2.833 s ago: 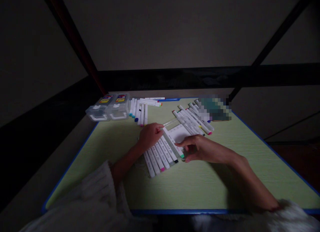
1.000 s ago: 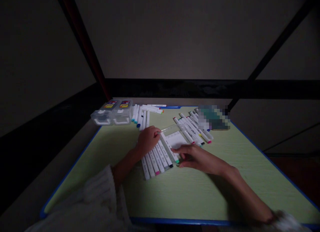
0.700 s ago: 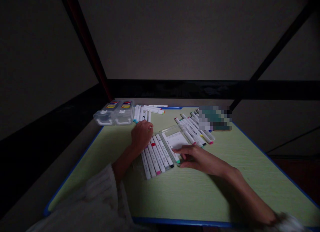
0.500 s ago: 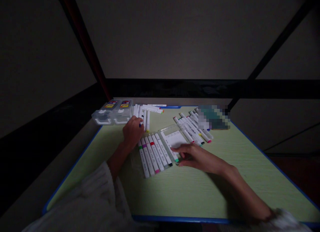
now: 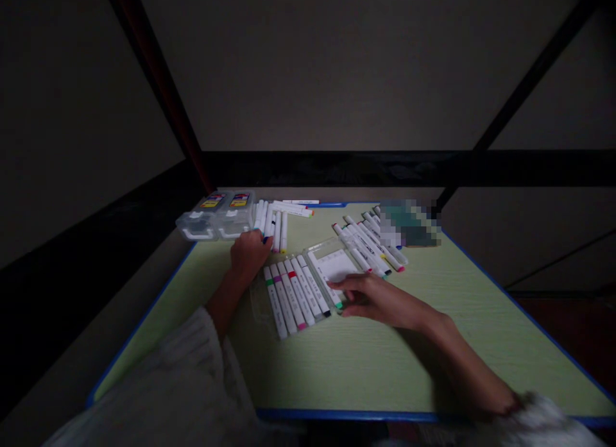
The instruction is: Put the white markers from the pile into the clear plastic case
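My left hand (image 5: 249,254) is closed at the near end of the loose white markers, its fingertips on a marker with a dark blue end (image 5: 266,240). Part of that marker is hidden by the fingers. My right hand (image 5: 378,298) grips the lower right edge of an open clear marker case (image 5: 323,247), thumb and forefinger on either side of the corner. Just beside those fingertips, a green-ended marker (image 5: 327,286) lies in the right half. Several white markers (image 5: 296,296) with coloured bands lie side by side in the left half.
Two clear cases with handles (image 5: 216,219) stand at the table's back left. More loose markers (image 5: 293,208) lie behind my left hand. Another spread of markers (image 5: 370,242) lies at right, next to a blurred-out flat item (image 5: 411,222). Blue edging (image 5: 337,415) borders the table.
My left hand has drawn slightly to the left, showing more of the loose markers beside its fingers. My right hand stays at the case. The whole view has shifted a little.
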`<state>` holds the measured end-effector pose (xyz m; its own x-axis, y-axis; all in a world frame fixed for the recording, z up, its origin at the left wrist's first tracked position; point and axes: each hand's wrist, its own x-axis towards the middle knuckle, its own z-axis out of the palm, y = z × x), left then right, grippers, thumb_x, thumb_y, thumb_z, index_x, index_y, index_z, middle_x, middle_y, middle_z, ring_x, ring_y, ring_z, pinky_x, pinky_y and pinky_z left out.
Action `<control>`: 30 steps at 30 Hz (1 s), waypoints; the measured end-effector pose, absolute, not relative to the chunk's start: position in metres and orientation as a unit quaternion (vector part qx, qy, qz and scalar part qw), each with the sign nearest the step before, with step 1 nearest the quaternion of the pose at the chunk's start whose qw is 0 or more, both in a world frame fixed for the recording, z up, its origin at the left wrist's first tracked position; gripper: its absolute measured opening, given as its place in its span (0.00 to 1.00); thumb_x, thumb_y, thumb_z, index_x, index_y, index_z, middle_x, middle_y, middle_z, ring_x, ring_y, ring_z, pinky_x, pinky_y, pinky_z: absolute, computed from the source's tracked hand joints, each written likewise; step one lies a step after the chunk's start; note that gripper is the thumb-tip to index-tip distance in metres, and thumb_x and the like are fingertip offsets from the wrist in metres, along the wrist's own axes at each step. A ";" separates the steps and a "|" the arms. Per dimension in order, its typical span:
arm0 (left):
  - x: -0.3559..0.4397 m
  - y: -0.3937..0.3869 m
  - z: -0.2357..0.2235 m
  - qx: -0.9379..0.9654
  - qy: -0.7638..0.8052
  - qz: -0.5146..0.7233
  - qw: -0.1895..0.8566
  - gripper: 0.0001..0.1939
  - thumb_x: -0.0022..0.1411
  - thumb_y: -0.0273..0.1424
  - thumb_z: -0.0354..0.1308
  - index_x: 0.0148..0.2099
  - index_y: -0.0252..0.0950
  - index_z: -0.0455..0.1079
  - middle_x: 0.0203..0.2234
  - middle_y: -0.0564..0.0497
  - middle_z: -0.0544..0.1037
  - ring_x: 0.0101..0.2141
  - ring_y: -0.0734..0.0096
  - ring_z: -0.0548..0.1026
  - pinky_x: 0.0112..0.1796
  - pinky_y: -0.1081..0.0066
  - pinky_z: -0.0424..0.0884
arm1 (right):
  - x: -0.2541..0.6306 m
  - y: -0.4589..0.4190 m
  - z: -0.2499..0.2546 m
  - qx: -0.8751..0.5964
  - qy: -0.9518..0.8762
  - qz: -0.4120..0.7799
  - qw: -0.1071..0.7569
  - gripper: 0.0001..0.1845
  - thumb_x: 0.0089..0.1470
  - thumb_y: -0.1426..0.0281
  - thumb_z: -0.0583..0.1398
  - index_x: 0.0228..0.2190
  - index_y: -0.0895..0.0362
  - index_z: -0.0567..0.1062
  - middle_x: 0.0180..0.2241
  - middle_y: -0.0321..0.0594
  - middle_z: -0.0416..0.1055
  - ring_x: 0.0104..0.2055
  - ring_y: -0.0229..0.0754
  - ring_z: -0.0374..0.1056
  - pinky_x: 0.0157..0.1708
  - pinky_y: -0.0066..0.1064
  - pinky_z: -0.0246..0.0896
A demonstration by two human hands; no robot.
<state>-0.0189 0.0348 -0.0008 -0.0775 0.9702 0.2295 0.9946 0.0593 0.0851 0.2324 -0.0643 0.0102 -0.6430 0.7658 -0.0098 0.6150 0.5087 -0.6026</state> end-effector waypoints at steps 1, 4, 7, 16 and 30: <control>-0.019 0.035 -0.001 -0.678 -0.725 -0.107 0.055 0.19 0.57 0.42 0.42 0.34 0.34 0.69 0.31 0.44 0.75 0.34 0.62 0.72 0.32 0.68 0.66 | 0.232 -0.064 0.010 -0.401 -0.858 0.291 0.131 0.22 0.49 0.68 0.59 0.46 0.61 0.68 0.25 0.36 0.64 0.26 0.35 0.60 0.27 0.29 0.55; -0.019 0.036 -0.002 -0.676 -0.728 -0.104 0.054 0.20 0.56 0.43 0.42 0.34 0.34 0.69 0.31 0.44 0.75 0.34 0.61 0.72 0.32 0.67 0.66 | 0.233 -0.063 0.008 -0.396 -0.861 0.290 0.135 0.21 0.48 0.68 0.59 0.45 0.61 0.69 0.23 0.34 0.63 0.25 0.34 0.58 0.26 0.29 0.55; -0.019 0.037 -0.005 -0.673 -0.730 -0.106 0.056 0.21 0.56 0.44 0.41 0.34 0.34 0.69 0.31 0.43 0.75 0.35 0.60 0.72 0.32 0.66 0.66 | 0.233 -0.063 0.006 -0.393 -0.862 0.289 0.141 0.21 0.49 0.67 0.59 0.46 0.60 0.69 0.23 0.34 0.63 0.24 0.34 0.58 0.26 0.28 0.54; -0.018 0.038 -0.006 -0.666 -0.738 -0.101 0.044 0.23 0.58 0.45 0.39 0.36 0.34 0.68 0.32 0.43 0.75 0.35 0.60 0.72 0.33 0.66 0.66 | 0.233 -0.064 0.007 -0.397 -0.857 0.296 0.145 0.22 0.48 0.68 0.59 0.46 0.59 0.68 0.24 0.34 0.63 0.25 0.34 0.58 0.26 0.28 0.54; -0.017 0.038 -0.004 -0.668 -0.737 -0.092 0.043 0.19 0.58 0.39 0.39 0.38 0.34 0.68 0.33 0.43 0.76 0.35 0.61 0.73 0.32 0.68 0.66 | 0.233 -0.064 0.007 -0.400 -0.858 0.290 0.141 0.21 0.49 0.67 0.59 0.46 0.59 0.69 0.24 0.35 0.64 0.25 0.35 0.59 0.28 0.30 0.55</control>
<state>-0.0171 0.0385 -0.0036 -0.1029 0.9769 0.1874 0.9929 0.0897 0.0778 0.2334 -0.0641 0.0066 -0.6404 0.7680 0.0101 0.6048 0.5124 -0.6096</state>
